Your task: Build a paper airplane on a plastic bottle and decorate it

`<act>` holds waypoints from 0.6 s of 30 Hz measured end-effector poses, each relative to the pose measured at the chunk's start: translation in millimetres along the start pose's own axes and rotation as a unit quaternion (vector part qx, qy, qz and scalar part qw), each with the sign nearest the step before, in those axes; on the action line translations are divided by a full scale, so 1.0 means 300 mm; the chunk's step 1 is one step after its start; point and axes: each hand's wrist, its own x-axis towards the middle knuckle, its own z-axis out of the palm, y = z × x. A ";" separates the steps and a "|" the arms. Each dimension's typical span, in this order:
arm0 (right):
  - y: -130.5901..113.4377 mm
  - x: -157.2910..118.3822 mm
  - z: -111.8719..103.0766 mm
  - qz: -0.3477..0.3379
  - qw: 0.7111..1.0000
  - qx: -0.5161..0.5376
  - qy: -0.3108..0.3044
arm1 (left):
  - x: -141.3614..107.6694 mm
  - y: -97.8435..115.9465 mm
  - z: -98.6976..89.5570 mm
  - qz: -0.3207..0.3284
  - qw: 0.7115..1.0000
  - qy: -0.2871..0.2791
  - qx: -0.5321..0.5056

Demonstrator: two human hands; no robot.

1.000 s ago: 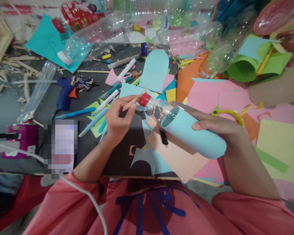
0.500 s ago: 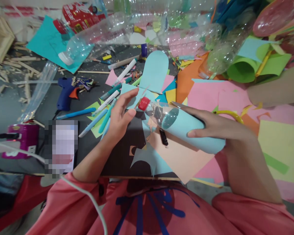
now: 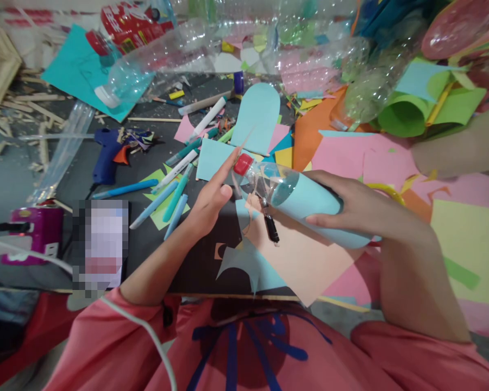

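Observation:
My right hand (image 3: 342,203) is wrapped round a clear plastic bottle (image 3: 285,184), whose lower part is sleeved in light blue paper. The bottle lies tilted, its red cap (image 3: 243,163) pointing left and away from me. Beside the cap, my left hand (image 3: 212,198) is open with its fingers stretched out; whether it touches the cap I cannot tell. Below the bottle's neck is a black-handled cutter (image 3: 271,228), next to peach paper (image 3: 305,260). A rounded light blue paper piece (image 3: 257,117) lies beyond the cap.
Several markers (image 3: 175,198) lie left of my left hand. A blue glue gun (image 3: 106,155), a phone (image 3: 106,239) and a purple power strip (image 3: 36,233) are farther left. Clear bottles (image 3: 163,57) line the back. Another person's arm (image 3: 456,144) reaches in at the right.
The bottle has turned slightly in my right hand, and its cap has shifted a little right and away. My left hand's fingers have straightened, and that hand has moved slightly right.

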 end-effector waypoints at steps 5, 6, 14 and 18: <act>-0.002 0.000 -0.003 -0.001 1.000 -0.004 0.007 | 0.006 0.017 -0.010 0.018 0.999 -0.013 0.049; -0.002 0.001 -0.004 0.000 1.000 -0.003 0.006 | 0.007 0.015 -0.012 0.021 0.998 -0.014 0.059; -0.010 0.003 -0.005 -0.011 1.000 -0.005 0.000 | 0.007 -0.029 -0.004 0.076 0.996 -0.009 0.046; -0.016 0.004 -0.006 -0.024 1.000 -0.008 0.005 | 0.001 -0.019 0.001 0.078 0.994 -0.026 0.072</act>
